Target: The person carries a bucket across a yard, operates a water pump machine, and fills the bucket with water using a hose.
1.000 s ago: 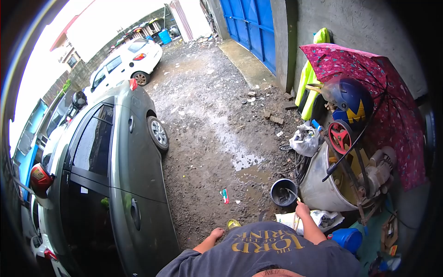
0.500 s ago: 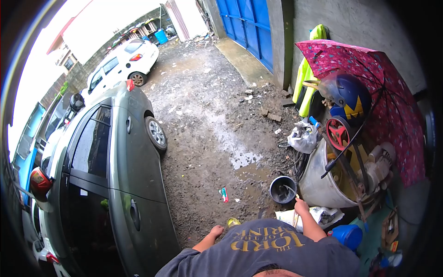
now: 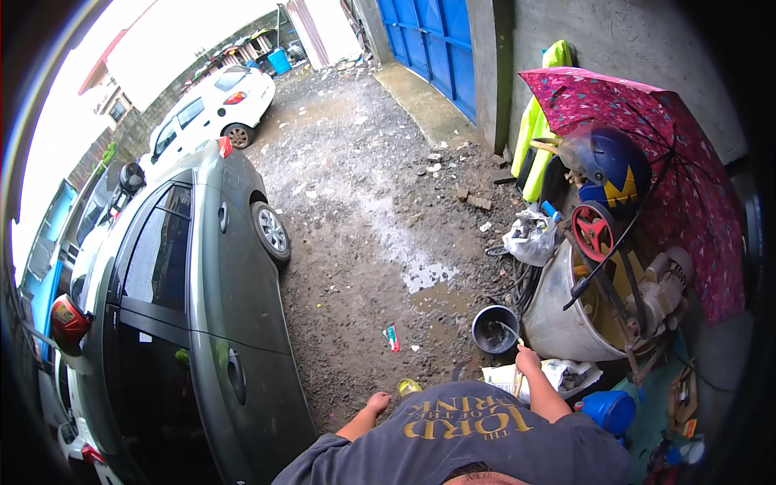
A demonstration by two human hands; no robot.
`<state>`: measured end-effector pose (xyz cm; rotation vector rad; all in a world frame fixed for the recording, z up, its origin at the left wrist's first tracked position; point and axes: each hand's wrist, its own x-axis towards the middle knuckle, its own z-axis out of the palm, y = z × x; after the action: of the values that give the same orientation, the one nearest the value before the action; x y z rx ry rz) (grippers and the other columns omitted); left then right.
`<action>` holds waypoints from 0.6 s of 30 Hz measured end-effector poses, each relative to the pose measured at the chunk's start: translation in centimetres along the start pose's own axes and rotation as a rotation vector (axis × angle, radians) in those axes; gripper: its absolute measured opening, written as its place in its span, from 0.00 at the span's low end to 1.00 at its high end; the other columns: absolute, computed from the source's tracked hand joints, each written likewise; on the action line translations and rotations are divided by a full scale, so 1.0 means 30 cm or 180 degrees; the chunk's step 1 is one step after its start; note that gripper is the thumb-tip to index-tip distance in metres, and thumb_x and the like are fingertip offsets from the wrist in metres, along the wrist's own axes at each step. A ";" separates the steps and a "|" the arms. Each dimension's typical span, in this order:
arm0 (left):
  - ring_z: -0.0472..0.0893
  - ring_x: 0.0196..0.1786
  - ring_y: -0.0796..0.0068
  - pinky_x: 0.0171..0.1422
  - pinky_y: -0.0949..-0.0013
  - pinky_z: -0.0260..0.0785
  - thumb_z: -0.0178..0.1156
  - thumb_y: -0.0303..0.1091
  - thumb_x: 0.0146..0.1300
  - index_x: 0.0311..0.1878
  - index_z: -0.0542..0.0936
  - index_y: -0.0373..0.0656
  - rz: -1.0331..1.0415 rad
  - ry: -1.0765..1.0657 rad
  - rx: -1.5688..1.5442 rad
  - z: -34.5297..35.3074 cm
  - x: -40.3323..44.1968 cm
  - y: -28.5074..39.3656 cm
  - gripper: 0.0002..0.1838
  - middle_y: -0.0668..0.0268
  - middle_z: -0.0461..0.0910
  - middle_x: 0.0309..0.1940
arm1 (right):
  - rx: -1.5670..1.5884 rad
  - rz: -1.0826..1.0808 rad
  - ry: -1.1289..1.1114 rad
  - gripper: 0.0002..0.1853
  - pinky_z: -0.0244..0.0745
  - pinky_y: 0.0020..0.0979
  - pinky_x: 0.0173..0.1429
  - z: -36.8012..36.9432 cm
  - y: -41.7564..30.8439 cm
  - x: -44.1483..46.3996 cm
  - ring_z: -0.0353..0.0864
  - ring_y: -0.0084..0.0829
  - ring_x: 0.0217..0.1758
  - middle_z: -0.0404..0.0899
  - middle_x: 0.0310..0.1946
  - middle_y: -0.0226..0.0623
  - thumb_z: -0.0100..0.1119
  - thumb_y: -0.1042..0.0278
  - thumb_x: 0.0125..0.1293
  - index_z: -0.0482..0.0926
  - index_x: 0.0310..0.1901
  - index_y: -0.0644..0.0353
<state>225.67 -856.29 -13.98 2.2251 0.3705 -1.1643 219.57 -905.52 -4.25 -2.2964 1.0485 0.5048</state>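
Observation:
My right hand [image 3: 528,360] is closed around a long, pale stick-like handle [image 3: 518,380]. A thin, light grey end [image 3: 508,330] of the tool reaches into a dark round bucket [image 3: 477,338] standing on the gravel. I cannot make out what kind of tool it is. A white printed sack [image 3: 558,373] lies beside and below this hand. Near a yellow-green shoe [image 3: 408,387], my left hand [image 3: 378,401] hangs low; its fingers are too small and turned away to read. Nothing visible sticks out of it.
A dark green car [image 3: 242,283] stands close on the left. To the right are a large pale drum [image 3: 550,315] with a red pulley [image 3: 592,232], a blue helmet [image 3: 618,166], an open pink umbrella [image 3: 687,202] and a blue container [image 3: 610,411]. A puddle [image 3: 440,297] lies ahead.
The view has shifted very slightly. My right hand stays on the handle over the bucket's near rim, and the tool's end in the bucket has moved a little. My left hand has hardly moved.

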 end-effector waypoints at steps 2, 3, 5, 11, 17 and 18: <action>0.77 0.54 0.62 0.59 0.65 0.67 0.56 0.45 0.57 0.49 0.79 0.43 0.0077 0.0012 -0.0040 0.015 0.023 -0.030 0.21 0.57 0.78 0.49 | -0.0017 0.0003 -0.0040 0.23 0.72 0.43 0.49 -0.004 -0.007 -0.006 0.81 0.46 0.40 0.81 0.33 0.48 0.41 0.66 0.60 0.73 0.57 0.43; 0.77 0.45 0.65 0.51 0.66 0.68 0.56 0.44 0.57 0.49 0.80 0.43 0.0244 0.0101 0.0113 0.022 0.036 -0.049 0.20 0.58 0.80 0.44 | -0.0036 -0.0009 -0.0054 0.22 0.72 0.43 0.49 -0.002 -0.007 -0.005 0.81 0.46 0.40 0.81 0.33 0.48 0.41 0.66 0.61 0.73 0.57 0.43; 0.78 0.29 0.72 0.35 0.67 0.70 0.57 0.43 0.58 0.48 0.80 0.43 0.0580 0.0278 0.0421 0.027 0.044 -0.070 0.18 0.62 0.82 0.35 | -0.0081 -0.0044 -0.0017 0.22 0.72 0.43 0.49 0.018 0.008 0.016 0.81 0.46 0.40 0.81 0.34 0.48 0.41 0.66 0.61 0.73 0.57 0.43; 0.80 0.39 0.69 0.45 0.66 0.71 0.57 0.44 0.58 0.48 0.80 0.43 0.0086 0.0002 0.0146 0.012 0.025 -0.056 0.19 0.60 0.82 0.41 | -0.0141 -0.0026 -0.0024 0.22 0.71 0.44 0.51 0.012 -0.001 0.001 0.79 0.48 0.45 0.80 0.39 0.50 0.40 0.65 0.61 0.72 0.58 0.43; 0.78 0.33 0.69 0.39 0.66 0.70 0.56 0.43 0.58 0.46 0.81 0.43 0.0131 0.0086 0.0059 0.000 0.008 -0.026 0.17 0.62 0.80 0.33 | -0.0067 0.0124 -0.0114 0.25 0.70 0.43 0.53 -0.043 -0.037 -0.046 0.78 0.47 0.49 0.80 0.42 0.50 0.42 0.68 0.59 0.72 0.59 0.43; 0.78 0.26 0.72 0.32 0.66 0.70 0.57 0.43 0.58 0.44 0.81 0.44 0.0282 0.0182 0.0154 0.011 0.038 -0.048 0.16 0.64 0.81 0.27 | -0.0054 0.0141 -0.0128 0.25 0.71 0.43 0.53 -0.050 -0.041 -0.052 0.78 0.47 0.49 0.80 0.42 0.49 0.42 0.68 0.59 0.72 0.59 0.43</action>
<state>225.40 -855.38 -15.60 2.2963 0.2667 -1.0755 219.71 -904.92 -1.84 -2.2725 1.0815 0.5773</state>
